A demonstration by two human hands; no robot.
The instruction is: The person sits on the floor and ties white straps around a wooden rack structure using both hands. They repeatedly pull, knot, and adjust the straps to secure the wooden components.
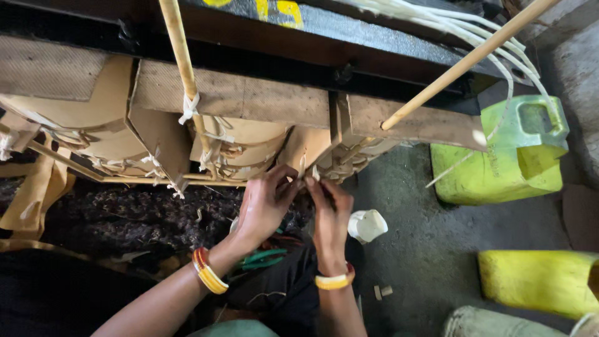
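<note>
My left hand [265, 203] and my right hand [329, 209] are up close together under the edge of the cardboard frame [249, 100], fingertips almost meeting. Both pinch at a pale strip of string [304, 168] that hangs from the frame's lower edge; the fingers are curled in on it, though I cannot tell how firmly either hand grips, because the fingertips hide the string itself. The left wrist wears red and yellow bangles [209, 271], the right wrist a yellow bangle with a red edge [334, 281].

Just right of my right hand, on the ground, sits a small white plastic cup [367, 224] lying tilted. Below my left wrist I see some green-handled tool [262, 259], too shaded to make out clearly.

Above the hands, the frame is made of brown cardboard pieces and curved shapes, tied at several spots with white string knots [189, 107]. Two thin bamboo sticks cross it: one stick [184, 68] runs down on the left, the other stick [468, 59] slants up to the right. A bundle of white cords [474, 34] arcs across the top right.

To the right, well apart from the hands, stands a lime-green jerrycan [505, 159] on the grey floor [424, 249], with a yellow container [540, 281] nearer me. A dark heap of debris [125, 215] lies left of the hands.
</note>
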